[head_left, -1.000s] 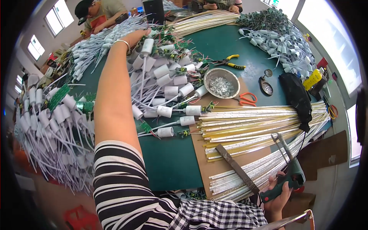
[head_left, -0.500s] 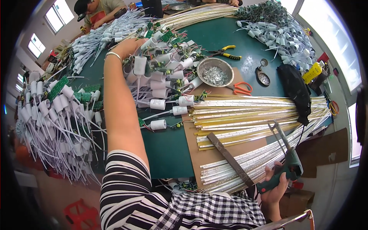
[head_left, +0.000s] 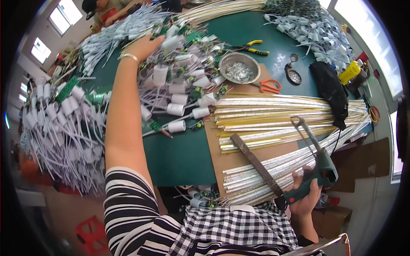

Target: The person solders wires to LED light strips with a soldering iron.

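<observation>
My left hand (head_left: 144, 46) reaches to the far left side of a heap of white lamp caps (head_left: 177, 87) with wires and small green circuit boards. Its thumb lies against the heap's edge; the other fingers are mostly hidden, so its grip is unclear. My right hand (head_left: 304, 200) is closed round the handle of a dark green soldering gun (head_left: 318, 177), its metal tip pointing up and away over the LED strips. Below the tip, white and yellow LED strips (head_left: 265, 112) lie on brown cardboard, with a dark flat bar (head_left: 256, 164) across the nearer bundle.
A metal bowl (head_left: 239, 68) of small shiny pieces stands beside orange-handled scissors (head_left: 270, 86) and yellow-handled pliers (head_left: 252, 48). More white wired caps (head_left: 68, 123) hang at the left. A black cloth pouch (head_left: 329, 91) lies right. Another person (head_left: 106, 10) works at the far left.
My left hand has shifted slightly left, and its forearm has swung left. Some caps in the heap have moved. My right hand keeps hold of the soldering gun.
</observation>
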### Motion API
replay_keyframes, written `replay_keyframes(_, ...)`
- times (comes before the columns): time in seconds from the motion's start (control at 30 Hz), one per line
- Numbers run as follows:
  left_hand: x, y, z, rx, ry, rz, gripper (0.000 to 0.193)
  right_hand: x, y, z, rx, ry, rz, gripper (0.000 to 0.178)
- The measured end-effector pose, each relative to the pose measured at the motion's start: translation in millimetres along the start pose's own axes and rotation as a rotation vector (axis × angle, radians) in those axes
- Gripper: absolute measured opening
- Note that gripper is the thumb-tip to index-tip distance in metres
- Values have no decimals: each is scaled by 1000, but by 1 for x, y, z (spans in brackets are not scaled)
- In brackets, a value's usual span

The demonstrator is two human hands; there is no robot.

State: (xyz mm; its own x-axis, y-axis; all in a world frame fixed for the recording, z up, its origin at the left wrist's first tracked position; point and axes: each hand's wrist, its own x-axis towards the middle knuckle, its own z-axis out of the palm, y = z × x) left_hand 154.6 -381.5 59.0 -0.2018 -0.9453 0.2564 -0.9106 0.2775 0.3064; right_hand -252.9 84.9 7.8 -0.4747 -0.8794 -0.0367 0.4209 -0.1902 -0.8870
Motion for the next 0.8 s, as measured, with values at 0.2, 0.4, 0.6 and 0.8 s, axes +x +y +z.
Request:
replay_keyframes(0.2, -47, 31, -46, -73, 546, 116, 54, -5, -2, 4, -39, 47, -67, 46)
replay_keyframes(0.4, -150, 75, -36, -300, 633, 197, 33, -5, 2, -3, -13, 30, -34, 46)
replay_keyframes(0.6, -143, 107, 1, 159, 505, 90, 43, -9, 5, -1, 25, 0, 0, 48)
replay_keyframes(0.8, -146, 92, 6, -292, 453, -14, 42, -23, 6, -6, 15, 14, -36, 52)
